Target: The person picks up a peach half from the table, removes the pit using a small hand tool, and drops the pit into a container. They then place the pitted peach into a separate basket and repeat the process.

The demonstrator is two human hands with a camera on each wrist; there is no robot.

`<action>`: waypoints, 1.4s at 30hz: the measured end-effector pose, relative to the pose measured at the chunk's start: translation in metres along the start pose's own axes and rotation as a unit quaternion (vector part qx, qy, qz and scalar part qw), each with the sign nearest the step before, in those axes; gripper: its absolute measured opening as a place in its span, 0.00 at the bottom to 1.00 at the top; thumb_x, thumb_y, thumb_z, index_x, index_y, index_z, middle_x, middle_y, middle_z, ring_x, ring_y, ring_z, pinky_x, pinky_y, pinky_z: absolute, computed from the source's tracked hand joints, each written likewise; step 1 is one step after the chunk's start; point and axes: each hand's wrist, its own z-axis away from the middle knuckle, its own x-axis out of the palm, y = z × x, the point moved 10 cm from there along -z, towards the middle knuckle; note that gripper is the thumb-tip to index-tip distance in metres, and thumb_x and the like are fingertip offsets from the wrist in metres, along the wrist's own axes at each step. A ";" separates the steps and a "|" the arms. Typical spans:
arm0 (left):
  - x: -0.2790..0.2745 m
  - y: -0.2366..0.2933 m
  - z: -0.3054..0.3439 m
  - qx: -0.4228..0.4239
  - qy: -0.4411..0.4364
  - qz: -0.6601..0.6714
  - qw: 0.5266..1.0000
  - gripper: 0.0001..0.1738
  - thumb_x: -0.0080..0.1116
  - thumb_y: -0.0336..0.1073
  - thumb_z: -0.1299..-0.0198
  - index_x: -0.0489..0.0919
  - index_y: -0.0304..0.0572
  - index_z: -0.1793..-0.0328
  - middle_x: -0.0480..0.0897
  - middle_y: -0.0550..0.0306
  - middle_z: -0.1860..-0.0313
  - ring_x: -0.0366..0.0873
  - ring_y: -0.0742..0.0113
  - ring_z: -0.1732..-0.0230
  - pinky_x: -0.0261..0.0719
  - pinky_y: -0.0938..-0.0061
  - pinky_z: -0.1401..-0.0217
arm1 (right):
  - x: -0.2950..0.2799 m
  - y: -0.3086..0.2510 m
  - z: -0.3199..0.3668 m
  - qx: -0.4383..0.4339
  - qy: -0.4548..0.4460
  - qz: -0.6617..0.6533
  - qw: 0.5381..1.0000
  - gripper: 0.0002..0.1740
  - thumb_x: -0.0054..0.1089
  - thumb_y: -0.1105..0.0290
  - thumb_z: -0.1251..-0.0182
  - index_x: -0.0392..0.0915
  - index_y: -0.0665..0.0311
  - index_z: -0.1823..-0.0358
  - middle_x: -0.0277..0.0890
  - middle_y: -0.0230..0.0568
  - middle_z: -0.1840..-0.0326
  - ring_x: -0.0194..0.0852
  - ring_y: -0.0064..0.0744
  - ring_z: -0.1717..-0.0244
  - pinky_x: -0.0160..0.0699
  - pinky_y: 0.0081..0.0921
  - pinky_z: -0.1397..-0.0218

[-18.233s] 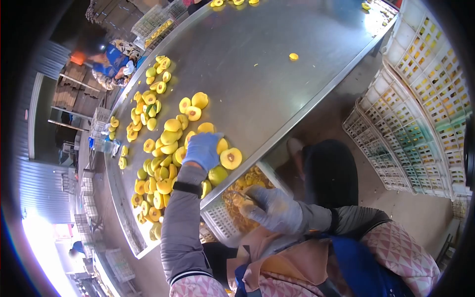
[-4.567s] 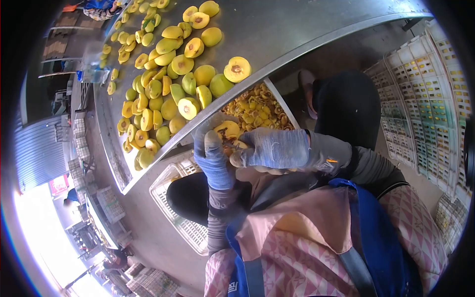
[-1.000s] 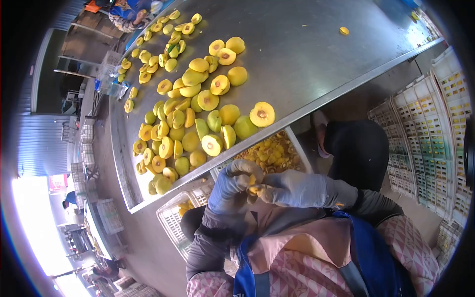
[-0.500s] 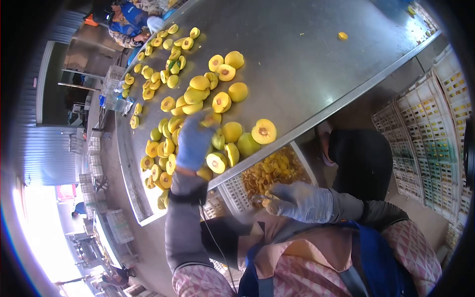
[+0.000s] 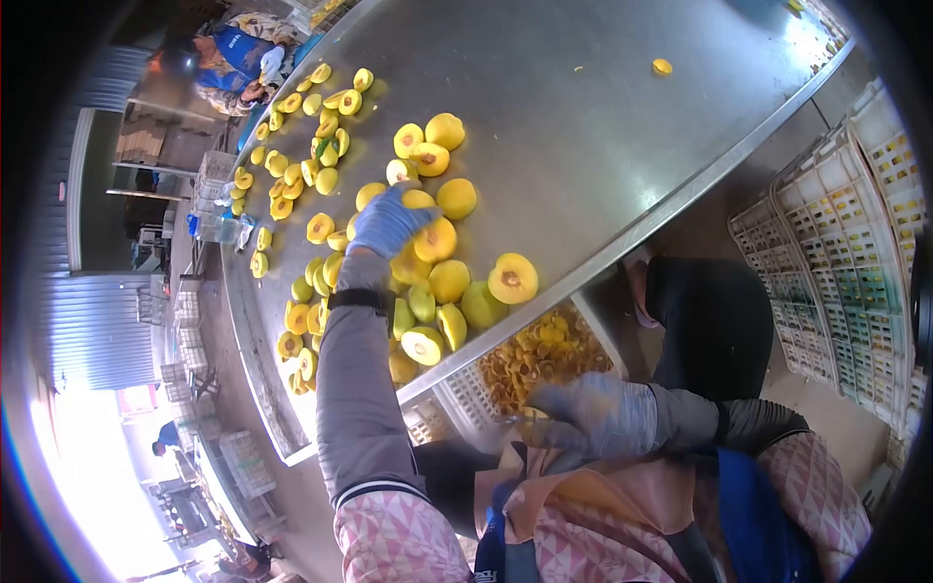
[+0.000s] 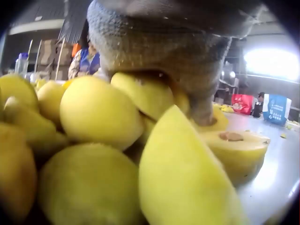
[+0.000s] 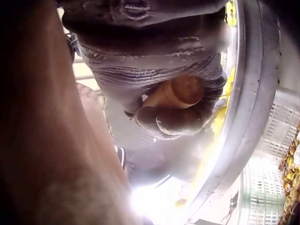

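Yellow peach halves [image 5: 512,279] lie heaped along the near left side of a metal table [image 5: 564,165]. My left hand [image 5: 389,222], in a blue knit glove, reaches into the heap from above. In the left wrist view its fingers curl down around a peach half [image 6: 145,91] under the palm, among other halves. My right hand [image 5: 607,413], gloved and blurred, is in front of my body beyond the table edge. The right wrist view shows its fingers curled round a wooden handle [image 7: 187,90]; the tool's working end is blurred in the head view.
Below the table edge stands a white crate [image 5: 465,403] full of peach scraps [image 5: 544,360]. Tall stacked crates [image 5: 826,253] rise at the right. Another person [image 5: 233,63] works across the table at the upper left. A lone yellow piece [image 5: 662,67] lies farther along the table.
A second ago both hands were together over the scrap crate. My left hand has since swung out onto the table and farther up the heap, while the right stays near my body.
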 end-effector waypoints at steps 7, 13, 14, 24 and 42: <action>-0.028 -0.014 0.062 0.030 0.143 0.446 0.883 0.29 0.65 0.56 0.38 0.79 0.40 0.44 0.86 0.52 0.59 0.83 0.59 0.66 0.80 0.73 0.64 | -0.002 0.004 0.004 0.012 0.041 0.003 0.999 0.23 0.50 0.50 0.23 0.73 0.66 0.50 0.79 0.60 0.63 0.80 0.61 0.60 0.77 0.45 0.59; 0.022 0.045 0.161 -0.090 -0.012 0.785 0.613 0.35 0.40 0.64 0.27 0.73 0.38 0.39 0.84 0.43 0.56 0.82 0.57 0.67 0.80 0.70 0.72 | -0.011 0.032 0.005 0.098 0.151 -0.073 0.981 0.24 0.54 0.50 0.25 0.74 0.68 0.50 0.79 0.61 0.63 0.80 0.60 0.60 0.78 0.45 0.59; 0.034 0.045 0.168 -0.091 -0.018 0.792 0.603 0.34 0.38 0.63 0.25 0.72 0.37 0.38 0.83 0.42 0.54 0.83 0.54 0.65 0.82 0.68 0.70 | -0.011 0.034 0.007 0.112 0.157 -0.091 0.977 0.24 0.56 0.50 0.26 0.74 0.68 0.50 0.77 0.50 0.64 0.76 0.45 0.62 0.76 0.38 0.59; 0.055 0.081 0.249 -0.073 0.080 0.783 0.612 0.37 0.45 0.63 0.28 0.70 0.37 0.31 0.77 0.47 0.40 0.75 0.58 0.39 0.75 0.60 0.33 | -0.022 0.011 0.009 0.035 0.252 0.032 0.967 0.23 0.59 0.53 0.27 0.70 0.68 0.48 0.80 0.55 0.68 0.81 0.58 0.68 0.81 0.43 0.65; 0.048 0.084 0.258 -0.018 0.231 0.584 0.778 0.35 0.40 0.62 0.26 0.71 0.36 0.34 0.78 0.49 0.48 0.79 0.63 0.51 0.81 0.72 0.48 | -0.006 0.006 0.011 0.031 0.231 0.221 0.947 0.20 0.58 0.58 0.28 0.70 0.67 0.48 0.79 0.53 0.74 0.81 0.54 0.74 0.79 0.43 0.72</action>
